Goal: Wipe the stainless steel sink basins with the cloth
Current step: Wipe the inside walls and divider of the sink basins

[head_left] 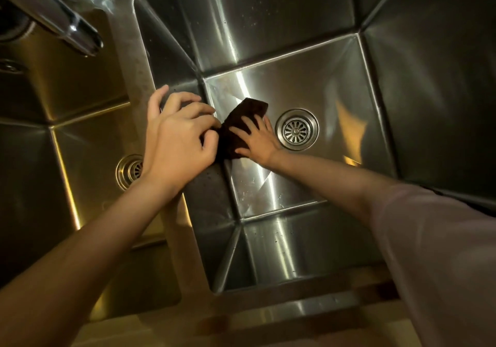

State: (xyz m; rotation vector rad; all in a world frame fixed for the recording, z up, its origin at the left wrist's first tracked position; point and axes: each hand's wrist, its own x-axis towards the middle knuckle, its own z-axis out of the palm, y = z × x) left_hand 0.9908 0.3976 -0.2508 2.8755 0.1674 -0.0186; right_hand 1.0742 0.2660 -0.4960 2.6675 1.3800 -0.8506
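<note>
Faucet: upper left of the frame, chrome spout, slanting down toward the centre, above the left basin.
Left basin: left side of the frame, steel, lit with a yellow tone; round drain at its floor, partly hidden behind the left wrist.
Divider: narrow steel strip between the two basins, running from the upper centre down to the lower centre.
Left hand: centre left of the frame, over the divider and the left wall of the right basin; fingers bent, fingertips just at the left edge of the cloth, seeming to pinch it, but the contact itself in shadow and not sure.
Cloth: dark brown, at the centre of the frame, lying on the floor of the right basin at its left side, with one part going up against the left wall; between the two hands.
Right hand: centre of the frame, flat on the cloth, fingers spread and straight, pressing it to the basin floor; just left of the strainer.
Strainer: round steel drain with radial slots, middle of the floor of the right basin, near the cloth but not touching.
Right basin: centre and right of the frame, deep, square, with small drops on the walls and bright streaks on the floor.
Sleeve: lower right of the frame, pale cloth on the right arm.
</note>
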